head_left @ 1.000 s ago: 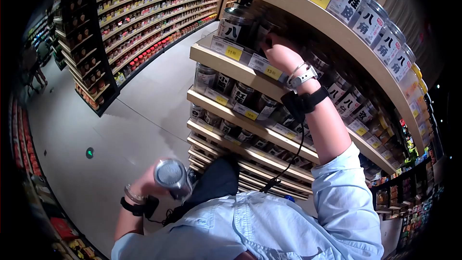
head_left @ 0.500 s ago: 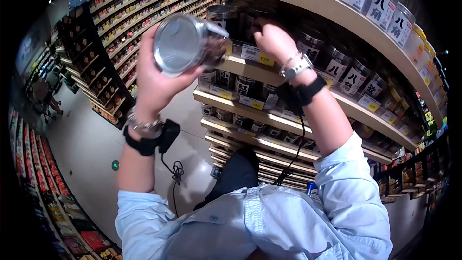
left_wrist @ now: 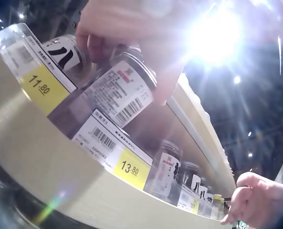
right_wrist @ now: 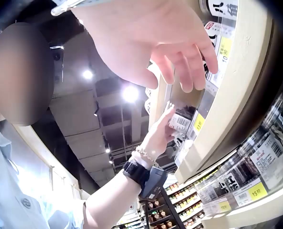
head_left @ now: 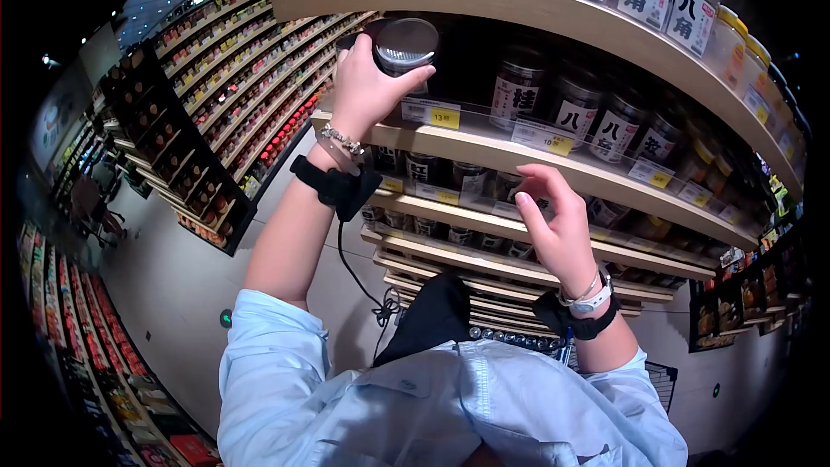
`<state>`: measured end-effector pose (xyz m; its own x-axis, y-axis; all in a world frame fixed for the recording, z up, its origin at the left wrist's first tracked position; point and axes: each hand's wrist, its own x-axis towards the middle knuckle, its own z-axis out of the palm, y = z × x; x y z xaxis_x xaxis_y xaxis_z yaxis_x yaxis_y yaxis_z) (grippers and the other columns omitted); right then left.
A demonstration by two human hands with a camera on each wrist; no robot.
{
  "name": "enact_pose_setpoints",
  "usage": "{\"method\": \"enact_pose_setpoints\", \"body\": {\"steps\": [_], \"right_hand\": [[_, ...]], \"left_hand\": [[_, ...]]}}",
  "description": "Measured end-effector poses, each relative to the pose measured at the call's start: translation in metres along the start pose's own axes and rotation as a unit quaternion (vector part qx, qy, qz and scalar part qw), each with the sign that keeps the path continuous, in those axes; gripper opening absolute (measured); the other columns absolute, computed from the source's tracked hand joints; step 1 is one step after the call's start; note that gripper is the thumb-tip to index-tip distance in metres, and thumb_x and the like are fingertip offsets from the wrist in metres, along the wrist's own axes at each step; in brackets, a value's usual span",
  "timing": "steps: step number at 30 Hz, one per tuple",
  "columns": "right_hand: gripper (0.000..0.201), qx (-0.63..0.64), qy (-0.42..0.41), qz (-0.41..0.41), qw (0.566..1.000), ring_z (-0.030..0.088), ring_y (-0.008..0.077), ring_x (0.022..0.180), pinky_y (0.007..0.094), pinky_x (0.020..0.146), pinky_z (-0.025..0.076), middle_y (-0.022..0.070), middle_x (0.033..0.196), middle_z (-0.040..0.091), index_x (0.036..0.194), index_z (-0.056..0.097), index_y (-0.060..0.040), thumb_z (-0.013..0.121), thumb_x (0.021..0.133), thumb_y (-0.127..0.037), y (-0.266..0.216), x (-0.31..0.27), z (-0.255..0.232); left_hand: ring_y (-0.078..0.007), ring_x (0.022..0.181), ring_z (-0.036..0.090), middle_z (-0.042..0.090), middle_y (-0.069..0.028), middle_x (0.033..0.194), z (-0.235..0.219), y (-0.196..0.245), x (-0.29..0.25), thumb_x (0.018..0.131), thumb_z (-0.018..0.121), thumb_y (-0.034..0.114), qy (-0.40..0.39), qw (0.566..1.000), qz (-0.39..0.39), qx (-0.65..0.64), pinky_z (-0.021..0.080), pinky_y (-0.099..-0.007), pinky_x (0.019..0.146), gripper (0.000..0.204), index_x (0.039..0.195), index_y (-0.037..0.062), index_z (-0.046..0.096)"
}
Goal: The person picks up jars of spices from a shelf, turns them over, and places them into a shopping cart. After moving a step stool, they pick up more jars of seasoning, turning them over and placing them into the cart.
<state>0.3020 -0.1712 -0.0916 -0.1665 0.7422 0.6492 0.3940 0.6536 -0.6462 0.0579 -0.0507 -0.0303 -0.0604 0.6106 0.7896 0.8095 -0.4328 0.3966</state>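
The left hand (head_left: 367, 86) grips a clear jar with a silver lid (head_left: 406, 41) at the left end of a wooden shelf (head_left: 484, 149). In the left wrist view the jar (left_wrist: 122, 88) stands tilted behind the price strip, its barcode label outward, with the left hand (left_wrist: 132, 28) round its top. Beside it is a jar with a black character (left_wrist: 67, 55). The right hand (head_left: 558, 229) hangs in front of the lower shelves, fingers loosely bent, holding nothing. In the right wrist view the right hand (right_wrist: 155, 47) shows bent, separated fingers.
More labelled jars (head_left: 516, 91) stand along the same shelf to the right. An upper shelf (head_left: 519, 4) with jars overhangs it. Lower shelves (head_left: 484, 212) also hold jars. Grey floor (head_left: 186, 294) and a dark display rack (head_left: 186, 147) lie to the left.
The left hand has carried its jar up from low beside the body to the shelf. The right hand has come out of the shelf and moved down and right.
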Motion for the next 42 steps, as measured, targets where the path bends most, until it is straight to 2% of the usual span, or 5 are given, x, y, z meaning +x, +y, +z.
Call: {"method": "enact_pose_setpoints", "body": {"steps": [9,12,20,23,42], "right_hand": [[0.025,0.014,-0.024,0.026,0.999,0.057,0.0167,0.072,0.0269,0.068,0.045,0.0099,0.079,0.058,0.101,0.053,0.0004,0.057,0.078,-0.007,0.003,-0.018,-0.014],[0.025,0.028,-0.026,0.036,0.999,0.057,0.0168,0.073,0.0268,0.068,0.045,0.0103,0.080,0.058,0.101,0.053,0.0007,0.057,0.078,-0.007,0.006,-0.020,-0.014],[0.021,-0.110,0.055,-0.099,0.988,0.054,0.0285,0.075,0.0355,0.066,0.044,0.0116,0.082,0.056,0.094,0.055,-0.0047,0.058,0.074,-0.010,0.007,0.005,-0.002],[0.020,-0.071,0.038,-0.089,0.993,0.055,0.0273,0.075,0.0351,0.065,0.044,0.0110,0.080,0.056,0.093,0.055,-0.0051,0.058,0.075,-0.011,0.005,0.005,0.000],[0.023,-0.021,-0.009,-0.039,0.999,0.058,0.0245,0.073,0.0335,0.065,0.046,0.0100,0.081,0.058,0.097,0.055,-0.0053,0.058,0.077,-0.015,0.015,-0.001,-0.008]], "left_hand": [[-0.0297,0.087,0.048,0.057,-0.0156,0.083,0.005,0.025,0.000,0.064,0.062,0.044,-0.024,0.934,0.071,0.350,0.038,-0.0388,0.076,0.045,0.075,0.0010,0.063],[-0.0280,0.091,0.045,0.055,-0.0134,0.083,0.010,0.038,0.005,0.068,0.058,0.034,0.068,0.941,0.173,0.282,0.038,-0.0388,0.077,0.033,0.072,0.0017,0.063],[-0.0339,0.090,0.057,0.061,-0.0195,0.095,0.073,0.079,0.058,0.083,0.045,0.030,-0.234,0.960,0.149,-0.022,0.044,-0.0375,0.082,0.039,0.114,0.0082,0.053],[-0.0303,0.094,0.056,0.060,-0.0143,0.103,0.086,0.092,0.070,0.085,0.045,0.035,-0.138,0.920,0.364,0.035,0.043,-0.0350,0.085,0.039,0.115,0.0108,0.054],[-0.0291,0.095,0.056,0.059,-0.0138,0.105,0.075,0.086,0.103,0.085,0.045,0.034,-0.188,0.947,0.242,0.095,0.043,-0.0346,0.086,0.038,0.114,0.0112,0.054]]}}
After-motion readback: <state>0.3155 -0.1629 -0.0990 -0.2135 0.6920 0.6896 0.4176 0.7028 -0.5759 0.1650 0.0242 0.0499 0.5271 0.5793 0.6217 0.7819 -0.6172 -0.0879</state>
